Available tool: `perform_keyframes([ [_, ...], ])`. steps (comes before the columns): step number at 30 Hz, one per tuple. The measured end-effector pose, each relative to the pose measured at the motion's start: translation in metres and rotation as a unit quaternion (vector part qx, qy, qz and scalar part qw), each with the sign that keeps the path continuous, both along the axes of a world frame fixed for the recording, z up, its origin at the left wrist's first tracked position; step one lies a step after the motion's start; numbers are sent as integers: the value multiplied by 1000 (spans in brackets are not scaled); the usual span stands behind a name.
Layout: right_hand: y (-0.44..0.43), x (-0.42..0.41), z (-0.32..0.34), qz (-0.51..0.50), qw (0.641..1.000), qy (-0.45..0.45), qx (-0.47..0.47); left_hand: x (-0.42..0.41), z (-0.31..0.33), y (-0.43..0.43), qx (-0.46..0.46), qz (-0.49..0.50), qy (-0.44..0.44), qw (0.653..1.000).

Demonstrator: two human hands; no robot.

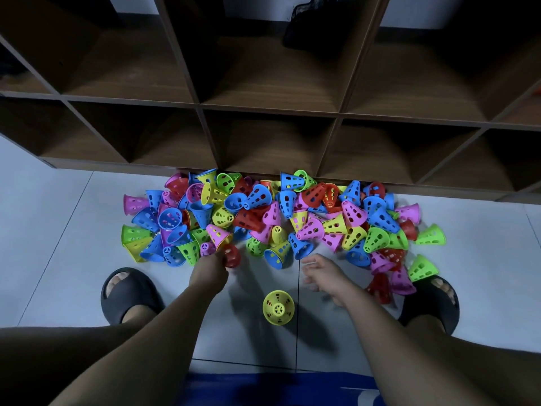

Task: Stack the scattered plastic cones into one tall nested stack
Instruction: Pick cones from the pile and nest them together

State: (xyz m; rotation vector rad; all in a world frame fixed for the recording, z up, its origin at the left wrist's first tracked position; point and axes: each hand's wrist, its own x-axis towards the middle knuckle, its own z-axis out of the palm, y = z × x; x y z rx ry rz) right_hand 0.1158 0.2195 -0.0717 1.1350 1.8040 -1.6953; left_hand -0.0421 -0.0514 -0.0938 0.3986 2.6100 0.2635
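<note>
A heap of several perforated plastic cones (269, 212) in blue, pink, red, yellow and green lies on the floor against the shelf base. One yellow cone (278, 307) stands alone on the tiles between my arms. My left hand (209, 269) reaches to the heap's near edge and grips a red cone (232, 255) just below a pink cone (219, 235). My right hand (322, 273) hovers over the floor near a blue cone (300, 246), fingers loosely spread and holding nothing.
A dark wooden cube shelf (269, 112) stands right behind the heap. My feet in black slides, the left slide (128, 294) and the right slide (433, 303), flank the work spot on the grey tiled floor (58, 230). A blue mat (263, 388) lies at the bottom.
</note>
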Motion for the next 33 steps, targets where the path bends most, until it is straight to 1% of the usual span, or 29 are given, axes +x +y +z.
perform_keyframes([
  [2,-1,-6,-2,-11,1000,17,0,-1,5,-4,16,20,18,1000],
  [4,-2,-13,-6,-14,1000,27,-3,-1,13,-7,46,53,17,997],
  [8,-6,-27,-17,-34,999,29,-13,2,41,-3,127,110,-31,985],
  [10,-7,-32,-23,-42,999,21,-18,4,56,2,197,149,-77,966],
  [15,-6,-38,-31,-80,996,27,-16,12,84,15,296,195,-125,927],
  [16,-7,-38,-31,-93,995,32,-5,13,89,19,321,201,-148,914],
  [19,-7,-34,-24,-149,986,39,67,16,107,31,381,204,-237,870],
  [21,-5,-30,-15,-209,974,39,79,19,117,37,414,202,-280,842],
  [25,2,-28,0,-316,947,54,9,29,122,50,450,217,-350,793],
  [28,6,-30,23,-377,917,84,-97,40,119,56,443,223,-404,768],
  [29,7,-29,32,-382,909,90,-137,44,119,56,440,224,-419,762],
  [31,10,-26,48,-352,907,94,-213,51,115,57,424,215,-433,766],
  [33,12,-21,57,-285,913,96,-274,57,115,57,399,194,-429,787],
])
